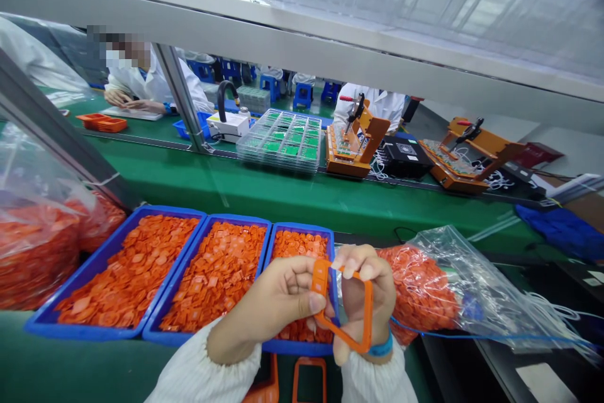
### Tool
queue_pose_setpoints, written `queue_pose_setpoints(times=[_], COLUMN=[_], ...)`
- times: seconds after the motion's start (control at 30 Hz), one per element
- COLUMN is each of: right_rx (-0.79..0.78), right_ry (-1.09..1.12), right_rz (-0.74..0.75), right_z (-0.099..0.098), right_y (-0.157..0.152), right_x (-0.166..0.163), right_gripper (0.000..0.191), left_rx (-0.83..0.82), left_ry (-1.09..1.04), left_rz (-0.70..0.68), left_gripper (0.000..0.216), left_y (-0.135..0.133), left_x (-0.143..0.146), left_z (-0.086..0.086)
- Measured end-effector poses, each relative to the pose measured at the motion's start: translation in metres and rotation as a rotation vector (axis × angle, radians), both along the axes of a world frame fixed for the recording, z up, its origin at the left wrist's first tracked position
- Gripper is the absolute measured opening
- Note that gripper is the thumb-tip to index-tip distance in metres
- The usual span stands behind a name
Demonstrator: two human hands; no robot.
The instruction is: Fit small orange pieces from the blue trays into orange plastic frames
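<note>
An orange plastic frame [368,312], roughly rectangular with a large opening, is held up between both hands. My left hand [278,293] pinches its left side, which has small windows, between thumb and fingers. My right hand [380,271] grips the upper edge and right side, the palm partly visible through the opening. Behind and below the hands stands a blue bin [302,347] of small orange pieces, partly covered by them. Beneath the wrists, another orange frame [310,363] and an orange part [268,387] lie on the green surface, cut off by the picture's bottom edge.
Two more blue bins [85,332] of orange pieces stand left. Bags of orange parts flank them, one at left [33,252], one at right [419,287]. Behind are a clear tray with green boards [283,139] and orange fixtures [349,164]. A co-worker [155,85] sits across.
</note>
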State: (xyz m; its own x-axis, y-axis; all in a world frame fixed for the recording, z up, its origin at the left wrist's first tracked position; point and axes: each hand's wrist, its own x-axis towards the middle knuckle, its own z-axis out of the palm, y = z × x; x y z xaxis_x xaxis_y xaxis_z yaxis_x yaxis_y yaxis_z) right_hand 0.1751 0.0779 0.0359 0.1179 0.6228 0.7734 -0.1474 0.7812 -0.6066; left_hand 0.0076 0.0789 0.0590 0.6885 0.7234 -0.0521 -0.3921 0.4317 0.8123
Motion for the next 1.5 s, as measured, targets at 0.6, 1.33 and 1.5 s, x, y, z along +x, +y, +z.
queue_pose_setpoints(times=[0.6,1.33,1.5], right_rx=[-0.160,-0.001,-0.026], right_ry=[0.322,0.358,0.216], right_rz=[-0.084,0.436,0.763], right_z=[-0.014,-0.009,0.007], right_y=[0.012,0.006,0.000], right_x=[-0.010,-0.018,-0.009], right_gripper=[0.103,0.097,0.103], left_rx=[0.081,1.576,1.692], left_ry=[-0.092,0.370,0.578], left_rz=[0.037,0.416,0.331], left_gripper=[0.058,0.038,0.035], left_y=[-0.004,-0.018,-0.036], left_x=[-0.010,-0.031,-0.042], left_z=[0.010,0.031,0.060])
